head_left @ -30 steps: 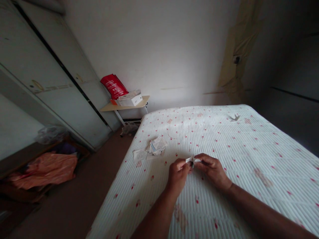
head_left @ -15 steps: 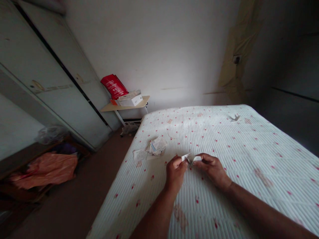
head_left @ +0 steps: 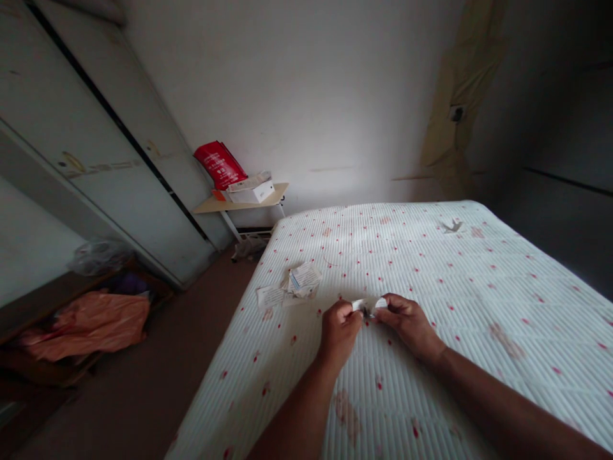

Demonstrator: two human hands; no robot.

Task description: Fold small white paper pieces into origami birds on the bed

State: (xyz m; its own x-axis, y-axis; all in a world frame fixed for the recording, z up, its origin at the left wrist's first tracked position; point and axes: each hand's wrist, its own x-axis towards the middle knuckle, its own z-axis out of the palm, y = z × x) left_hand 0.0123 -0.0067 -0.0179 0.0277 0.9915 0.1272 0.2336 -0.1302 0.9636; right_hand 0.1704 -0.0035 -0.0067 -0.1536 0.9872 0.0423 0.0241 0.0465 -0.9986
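Note:
Between my hands is a small folded piece of paper [head_left: 380, 304], white with a dark middle, held just above the bed. My left hand [head_left: 339, 324] pinches its left side between thumb and fingers. On the other side my right hand [head_left: 408, 321] grips the paper's right edge, closed in a pinch. The fingers cover much of the paper, so its full shape is hidden. Up and to the left lies a loose pile of printed paper pieces [head_left: 303, 281]. Far off at the right back rests a folded paper shape with points, like a paper crane [head_left: 452, 225].
The bed [head_left: 479, 383] has a white ribbed cover with red spots. Beyond its left corner, a small table [head_left: 205, 206] carries a red bag [head_left: 220, 165] and a white box [head_left: 256, 191]. At left stand a wardrobe [head_left: 110, 172] and a low shelf with orange cloth [head_left: 96, 326].
Both hands still hold the folded paper. The two upper flaps have drawn slightly closer together, and my left hand has shifted a little to the right.

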